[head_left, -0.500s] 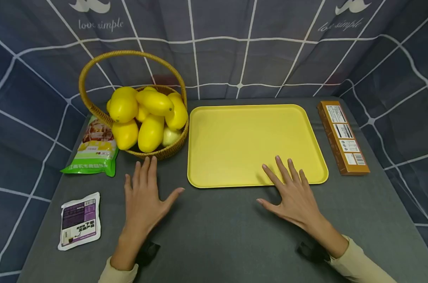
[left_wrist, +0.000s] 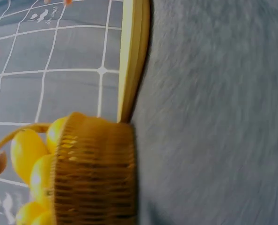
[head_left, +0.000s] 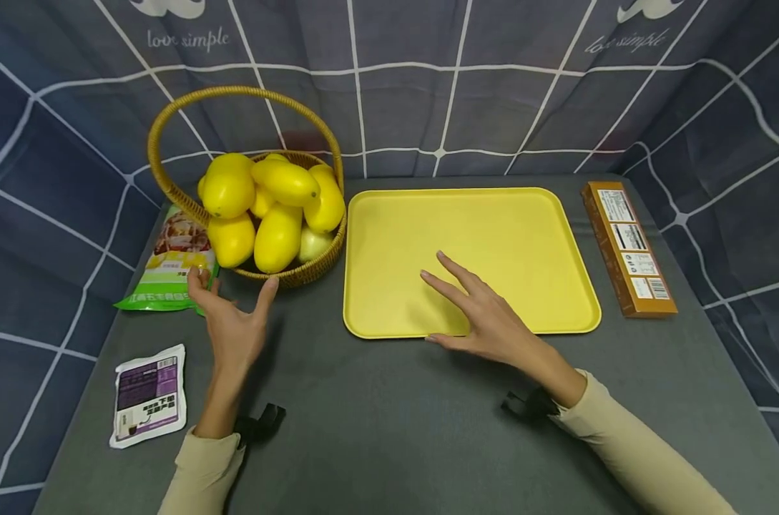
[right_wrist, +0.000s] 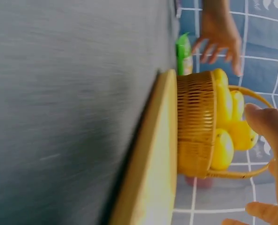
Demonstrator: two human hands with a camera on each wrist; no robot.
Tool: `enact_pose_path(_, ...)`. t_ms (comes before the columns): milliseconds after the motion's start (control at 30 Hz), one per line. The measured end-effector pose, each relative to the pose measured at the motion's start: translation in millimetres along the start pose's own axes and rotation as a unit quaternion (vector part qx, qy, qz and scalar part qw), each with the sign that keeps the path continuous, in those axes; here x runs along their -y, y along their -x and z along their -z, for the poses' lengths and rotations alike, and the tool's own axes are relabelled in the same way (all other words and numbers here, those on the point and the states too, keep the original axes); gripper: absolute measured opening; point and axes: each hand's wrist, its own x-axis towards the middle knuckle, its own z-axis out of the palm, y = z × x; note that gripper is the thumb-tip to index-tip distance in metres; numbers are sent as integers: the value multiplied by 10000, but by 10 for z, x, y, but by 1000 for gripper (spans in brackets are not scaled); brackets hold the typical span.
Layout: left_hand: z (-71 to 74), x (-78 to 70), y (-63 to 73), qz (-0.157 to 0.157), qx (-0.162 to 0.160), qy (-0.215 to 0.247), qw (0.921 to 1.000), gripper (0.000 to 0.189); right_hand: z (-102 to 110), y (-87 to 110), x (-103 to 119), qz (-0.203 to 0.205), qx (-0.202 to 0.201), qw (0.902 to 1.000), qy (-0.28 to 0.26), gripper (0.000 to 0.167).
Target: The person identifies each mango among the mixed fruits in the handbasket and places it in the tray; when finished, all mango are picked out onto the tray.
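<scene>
A wicker basket [head_left: 315,268] with a tall arched handle holds several yellow lemons [head_left: 278,239] and a paler green fruit [head_left: 315,244]. In front of it my left hand [head_left: 233,330] hovers with thumb and fingers spread apart, holding nothing. In the right wrist view the same left hand [right_wrist: 221,35] appears above the table beside the basket. My right hand [head_left: 492,322] is over the front edge of the yellow tray [head_left: 466,236], its fingers parted and nothing held. Only the thumb and some fingertips of the right hand show in its own wrist view.
Left of the basket lies a green food bag [head_left: 170,275], partly behind the left hand. A white and purple pouch [head_left: 148,397] is nearer the front left. An orange-brown box [head_left: 629,247] lies right of the tray. Grey checked cloth [head_left: 402,107] stands behind and at the sides.
The left hand has moved left and slightly forward, and its fingers have bent. My right hand has shifted left across the tray's front edge. Basket, tray and packets stay put.
</scene>
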Motion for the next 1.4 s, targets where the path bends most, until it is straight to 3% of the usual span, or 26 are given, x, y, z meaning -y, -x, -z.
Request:
enact_pose_path(167,-167,145,-38,315,99,420,9986,106,-33,-402,56,191,-97,9988,-433,88)
enact_pose_path(433,-290,348,-58,172,-199,419,9988,102,-134,-1030,135,356,-331,9895,-1363,74)
enact_pose_path(567,-282,397,-68,43,-399,385,9985,100,-178,-1315,190,392,-356,9886,-1409,71)
enact_pose_path(700,-278,358,-69,-38,-491,351,9982,96,-193,-1594,245,426,-367,9867,-1525,70)
enact_pose_path(967,-260,82,-11,-296,-550,483,9969,87,-227,-2054,309,256,-414,9758,-2131,69)
enact_pose_path(1400,-294,105,-19,-406,-524,566,9962,88,-311,-2386,370,77,-485,9735,-2233,60)
